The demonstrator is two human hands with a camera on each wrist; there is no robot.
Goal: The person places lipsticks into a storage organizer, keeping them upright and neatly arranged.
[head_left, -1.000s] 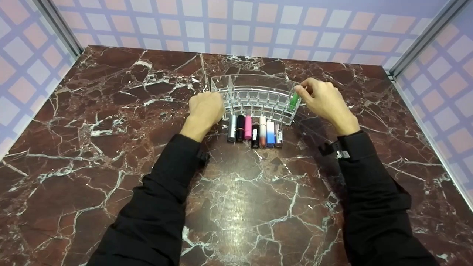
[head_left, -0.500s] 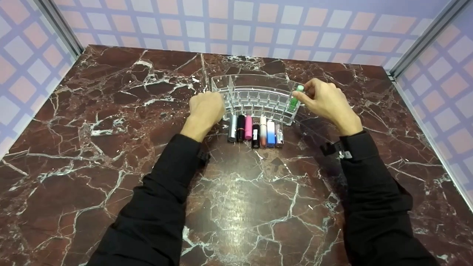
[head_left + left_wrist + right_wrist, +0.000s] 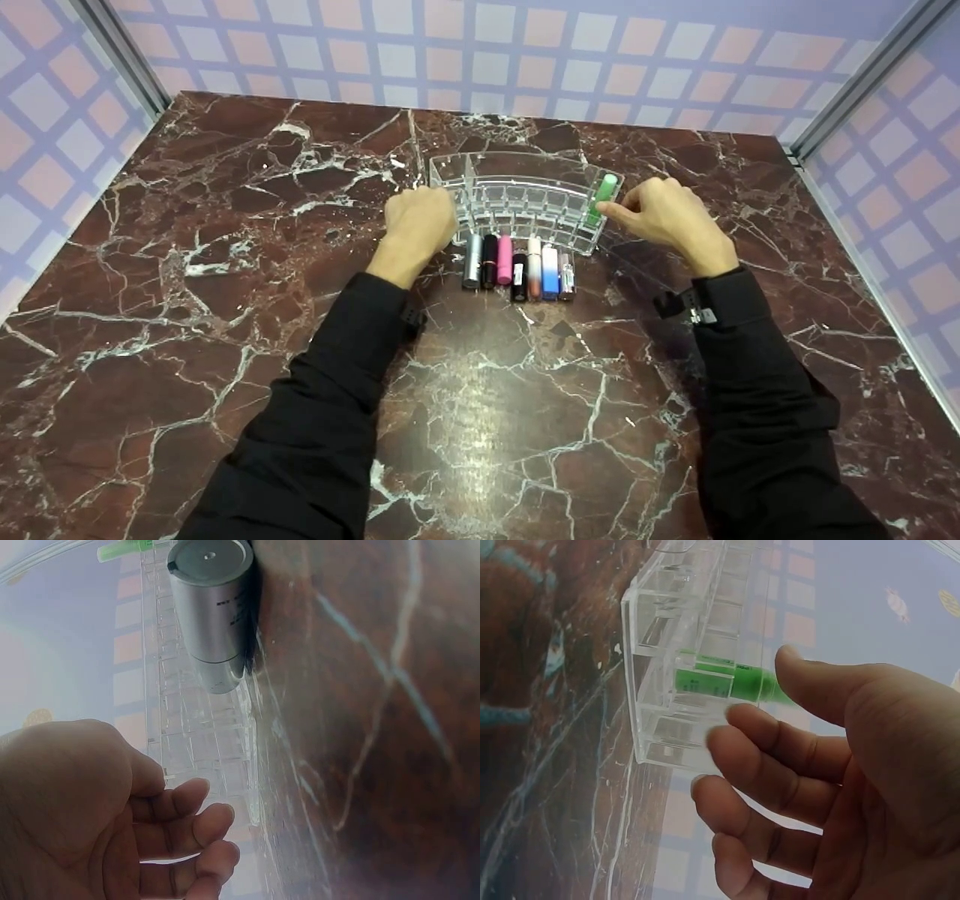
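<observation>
A green lipstick tube (image 3: pixel 606 187) stands in the right-end slot of a clear, curved acrylic organizer (image 3: pixel 525 165). My right hand (image 3: pixel 667 217) is just right of it, thumb near the tube and fingers loosely bent. In the right wrist view, nothing lies between the thumb and fingers of this hand (image 3: pixel 840 750). My left hand (image 3: pixel 420 217) stays at the organizer's left end. Its fingers (image 3: pixel 214 823) hang loosely curled in the left wrist view, with no held object visible; whether they touch the organizer I cannot tell.
Several lipsticks lie in a row before the organizer, among them a silver one (image 3: pixel 472 261), a pink one (image 3: pixel 505 259) and a blue-and-white one (image 3: pixel 550 271). The brown marbled table (image 3: pixel 262 315) is bounded by checked panels (image 3: pixel 517 52) at the back and sides.
My right hand has let go of the green lipstick tube and drawn back slightly down and to the right, leaving it standing in its slot. The left hand has not visibly moved.
</observation>
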